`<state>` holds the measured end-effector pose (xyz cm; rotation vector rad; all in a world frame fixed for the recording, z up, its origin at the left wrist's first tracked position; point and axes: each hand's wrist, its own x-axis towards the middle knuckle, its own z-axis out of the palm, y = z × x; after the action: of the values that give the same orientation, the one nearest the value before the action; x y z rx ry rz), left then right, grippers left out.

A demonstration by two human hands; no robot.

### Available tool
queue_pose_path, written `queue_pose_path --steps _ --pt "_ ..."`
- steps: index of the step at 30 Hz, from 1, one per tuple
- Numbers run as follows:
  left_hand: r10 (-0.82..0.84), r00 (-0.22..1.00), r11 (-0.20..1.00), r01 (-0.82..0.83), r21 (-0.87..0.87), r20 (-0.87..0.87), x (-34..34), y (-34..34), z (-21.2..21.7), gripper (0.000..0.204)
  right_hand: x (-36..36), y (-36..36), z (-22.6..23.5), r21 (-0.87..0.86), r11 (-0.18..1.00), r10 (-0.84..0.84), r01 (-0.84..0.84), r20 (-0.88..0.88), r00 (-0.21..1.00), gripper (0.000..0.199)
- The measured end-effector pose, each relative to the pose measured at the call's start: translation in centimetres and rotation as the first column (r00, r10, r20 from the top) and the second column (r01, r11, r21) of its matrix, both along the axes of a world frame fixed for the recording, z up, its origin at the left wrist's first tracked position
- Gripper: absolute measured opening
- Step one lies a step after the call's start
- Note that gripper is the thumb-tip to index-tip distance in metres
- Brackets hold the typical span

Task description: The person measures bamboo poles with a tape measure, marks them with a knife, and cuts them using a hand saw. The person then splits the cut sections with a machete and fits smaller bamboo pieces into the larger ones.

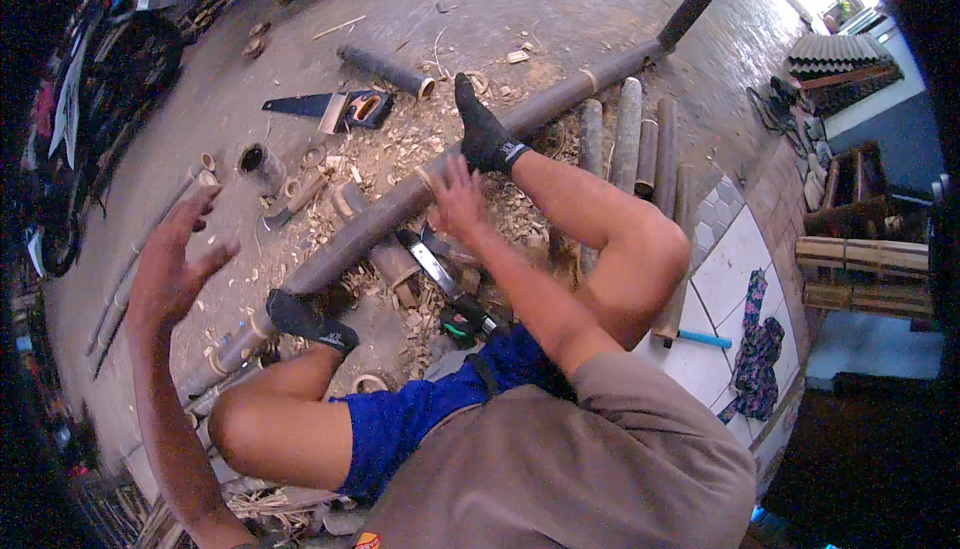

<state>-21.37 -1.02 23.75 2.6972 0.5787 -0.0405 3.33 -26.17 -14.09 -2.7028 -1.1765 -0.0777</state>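
A long brown bamboo pole (370,224) lies slantwise across the concrete floor, pinned under both of my black-socked feet (487,134). My right hand (456,199) rests on the pole just below the upper foot, fingers bent over it. My left hand (175,259) is raised in the air off to the left, fingers spread and holding nothing. A knife with a broad blade (432,261) lies on the shavings just under the pole, near my right forearm.
A handsaw with a black and orange handle (335,107) lies beyond the pole. Short bamboo pieces (385,71) and cut rings (262,164) are scattered around, over wood shavings. Several cut bamboo lengths (628,134) lie side by side at right. Patterned cloth (755,349) lies on the white tiles.
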Motion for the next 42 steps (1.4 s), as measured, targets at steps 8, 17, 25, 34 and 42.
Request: queue_pose_path --steps 8,17,25,34,42 --pt "0.005 1.000 0.994 -0.003 -0.111 0.019 -4.5 -7.6 -0.6 0.065 12.0 -5.7 9.9 -0.278 0.953 -0.204 0.123 -0.283 0.937 0.074" --pt "0.257 0.934 0.953 -0.203 -0.224 0.248 -4.7 -7.3 -1.3 0.065 10.0 -7.4 8.0 -0.389 0.903 -0.185 0.182 0.028 0.982 0.088" --pt "-0.015 0.925 0.995 -0.023 0.097 0.379 -4.4 -10.8 -3.0 0.070 10.1 -7.4 7.7 -0.287 0.949 -0.144 0.128 -0.033 0.989 0.075" --pt "0.006 0.917 1.000 -0.008 0.003 0.399 -6.8 -13.7 -3.8 0.063 9.1 -6.6 7.8 -0.479 0.866 -0.112 0.146 0.098 0.989 0.087" --pt "-0.058 0.930 0.998 0.063 -0.001 0.363 -7.4 -13.9 -3.3 0.057 8.2 -7.6 7.7 -0.367 0.920 -0.041 0.136 0.253 0.966 0.084"
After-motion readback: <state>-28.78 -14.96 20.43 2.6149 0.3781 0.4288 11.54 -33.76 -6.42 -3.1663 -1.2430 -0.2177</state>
